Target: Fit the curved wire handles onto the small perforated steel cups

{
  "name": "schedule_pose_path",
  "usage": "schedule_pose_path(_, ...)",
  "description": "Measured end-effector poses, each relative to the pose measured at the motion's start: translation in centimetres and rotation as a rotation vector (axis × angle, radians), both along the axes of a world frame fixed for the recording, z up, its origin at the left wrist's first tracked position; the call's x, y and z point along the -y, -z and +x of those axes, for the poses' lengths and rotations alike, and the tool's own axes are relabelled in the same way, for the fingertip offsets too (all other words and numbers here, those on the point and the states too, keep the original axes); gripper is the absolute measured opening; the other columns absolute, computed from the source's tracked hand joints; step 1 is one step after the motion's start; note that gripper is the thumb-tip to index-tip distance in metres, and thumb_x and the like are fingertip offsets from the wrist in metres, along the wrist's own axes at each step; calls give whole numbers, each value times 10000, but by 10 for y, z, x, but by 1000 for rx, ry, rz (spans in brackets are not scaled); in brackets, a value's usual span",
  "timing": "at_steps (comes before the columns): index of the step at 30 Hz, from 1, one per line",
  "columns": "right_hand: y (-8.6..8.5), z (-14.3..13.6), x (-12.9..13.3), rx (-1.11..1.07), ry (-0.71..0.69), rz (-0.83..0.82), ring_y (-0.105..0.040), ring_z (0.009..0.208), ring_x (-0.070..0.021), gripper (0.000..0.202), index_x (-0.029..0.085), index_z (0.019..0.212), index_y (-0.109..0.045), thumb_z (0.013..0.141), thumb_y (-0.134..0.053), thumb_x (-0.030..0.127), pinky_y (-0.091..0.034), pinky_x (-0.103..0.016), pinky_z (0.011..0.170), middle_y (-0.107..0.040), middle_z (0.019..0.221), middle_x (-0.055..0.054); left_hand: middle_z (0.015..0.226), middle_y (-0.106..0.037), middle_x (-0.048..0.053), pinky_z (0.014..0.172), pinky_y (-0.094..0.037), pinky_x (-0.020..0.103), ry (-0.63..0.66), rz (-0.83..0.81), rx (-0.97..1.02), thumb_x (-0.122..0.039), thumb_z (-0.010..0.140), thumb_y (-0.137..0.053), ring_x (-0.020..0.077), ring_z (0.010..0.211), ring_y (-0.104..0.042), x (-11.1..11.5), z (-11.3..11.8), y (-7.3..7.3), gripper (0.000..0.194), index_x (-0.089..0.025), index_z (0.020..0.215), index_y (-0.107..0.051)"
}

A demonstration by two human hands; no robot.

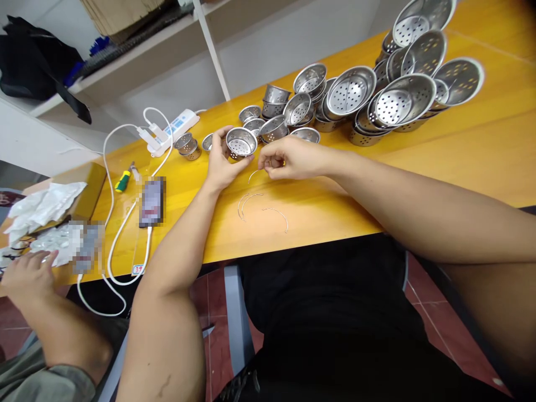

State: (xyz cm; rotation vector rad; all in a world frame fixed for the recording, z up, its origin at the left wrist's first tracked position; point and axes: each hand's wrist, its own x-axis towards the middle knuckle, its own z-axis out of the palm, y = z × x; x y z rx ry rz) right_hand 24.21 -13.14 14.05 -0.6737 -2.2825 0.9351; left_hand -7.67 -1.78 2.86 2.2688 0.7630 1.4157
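My left hand (pixel 224 162) is closed around a small perforated metal strainer cup (pixel 242 143), tilted so its holed bottom faces me. Just to the right, my right hand (pixel 282 158) pinches a thin curved wire handle (pixel 253 176), its free end pointing down and left. On the table below lie several more curved wires, one of them a single wire (pixel 281 212) a little apart. Behind my hands, small strainer cups (pixel 274 129) stand singly and in stacks. Whether the pinched wire touches the cup I cannot tell.
Larger perforated strainers (pixel 396 106) are stacked at the right back. Leftward are a white power strip (pixel 176 133), looping white cables, a phone (pixel 152 202) and a green-yellow screwdriver (pixel 123 181). Another person's hand (pixel 31 276) rests by plastic bags (pixel 54 206) at the far left.
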Motion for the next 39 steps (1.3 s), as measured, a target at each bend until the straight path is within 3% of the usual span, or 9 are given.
schedule_pose_path(3, 4, 0, -1, -65, 26, -18, -614, 702, -152, 131, 213, 1016, -780, 962, -801, 96, -460, -309, 717, -704, 773, 47, 1607, -698, 96, 1422, -614, 637, 79, -42, 8, -1021, 905, -957, 369, 1557, -769, -3, 1, 5, 1118, -397, 1699, -478)
schedule_pose_path(5, 3, 0, 1, -69, 43, -96, -644, 689, -157, 154, 215, 1102, -787, 984, -823, 123, -490, -306, 709, -718, 791, 46, 1568, -724, 91, 1386, -640, 631, 93, -70, -5, -1017, 891, -968, 362, 1500, -799, -1, 0, 3, 1101, -387, 1662, -496)
schedule_pose_path(8, -4, -1, 7, 9, 81, -272, -752, 719, -195, 247, 237, 1258, -772, 1026, -825, 174, -583, -325, 723, -756, 838, 32, 1566, -750, 108, 1361, -662, 644, 66, -123, -43, -1067, 871, -930, 377, 1484, -819, 7, -1, -7, 1114, -375, 1637, -513)
schedule_pose_path(10, -8, -2, 12, 48, 114, -339, -791, 751, -225, 186, 253, 1211, -744, 1058, -850, 247, -632, -352, 737, -761, 844, 10, 1585, -762, 128, 1362, -667, 661, 39, -174, -77, -1127, 861, -867, 394, 1495, -827, 14, -2, -15, 1138, -371, 1639, -521)
schedule_pose_path(15, -6, -5, 9, -60, 156, -271, -729, 720, -235, 446, 272, 1127, -739, 1114, -911, 684, -617, -388, 711, -725, 847, -17, 1615, -774, 150, 1429, -627, 684, -40, -200, -132, -1217, 793, -801, 429, 1558, -801, 25, 4, -29, 1230, -353, 1634, -560)
schedule_pose_path(18, -2, -4, 3, -139, 277, -162, -716, 802, -251, 540, 266, 1226, -802, 1129, -855, 795, -612, -409, 764, -756, 942, -53, 1573, -792, 149, 1413, -646, 679, -35, -171, -154, -1218, 816, -772, 422, 1521, -814, 34, 11, -32, 1204, -328, 1609, -604)
schedule_pose_path(25, -3, -3, 3, 32, 447, 31, -750, 997, -316, 430, 226, 1386, -903, 1250, -694, 576, -593, -449, 910, -856, 1147, -134, 1612, -788, 145, 1401, -664, 641, -3, -147, -228, -1065, 942, -861, 400, 1519, -829, 57, 29, -37, 1075, -308, 1659, -599)
schedule_pose_path(33, -11, -12, 9, 143, 551, 72, -772, 986, -310, 344, 164, 1361, -948, 1194, -666, 269, -570, -424, 936, -890, 1127, -143, 1602, -775, 122, 1380, -657, 611, 0, -182, -212, -1068, 825, -982, 390, 1520, -826, 64, 39, -37, 1150, -346, 1628, -583)
schedule_pose_path(39, -9, -15, 10, 122, 589, 55, -768, 1008, -305, 340, 171, 1334, -942, 1177, -648, 239, -585, -415, 952, -889, 1135, -130, 1566, -781, 103, 1359, -670, 601, -3, -204, -180, -1061, 798, -1010, 378, 1485, -841, 63, 40, -36, 1157, -350, 1612, -598)
